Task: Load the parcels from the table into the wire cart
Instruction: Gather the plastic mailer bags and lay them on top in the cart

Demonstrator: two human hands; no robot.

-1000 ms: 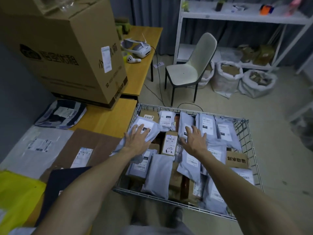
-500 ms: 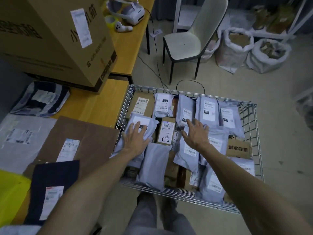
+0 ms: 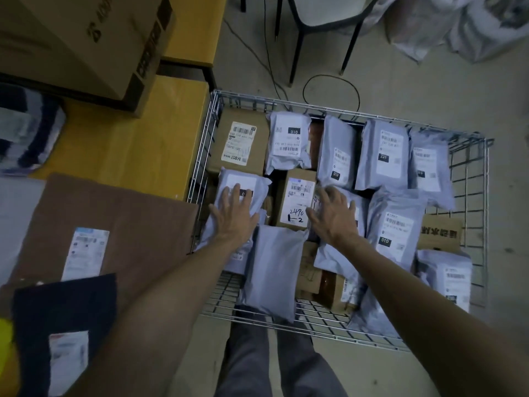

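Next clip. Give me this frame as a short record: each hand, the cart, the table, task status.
left hand: flat, fingers straight, pressing a grey mailer at the cart's left edge
right hand: open, fingers spread mid-cart; blurred, contact unclear
wire cart: crowded with grey mailers and brown boxes
table: holds flat brown parcel, dark parcel, large carton
status: unfinished; parcels on table not yet loaded

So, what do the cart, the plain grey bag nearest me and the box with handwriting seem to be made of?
The cart: thin metal wire, silvery and slightly shiny, seen in its open grid. The grey bag: probably plastic film, smooth with a soft sheen and wrinkles. The box: cardboard, judging by its matte brown faces and straight edges.
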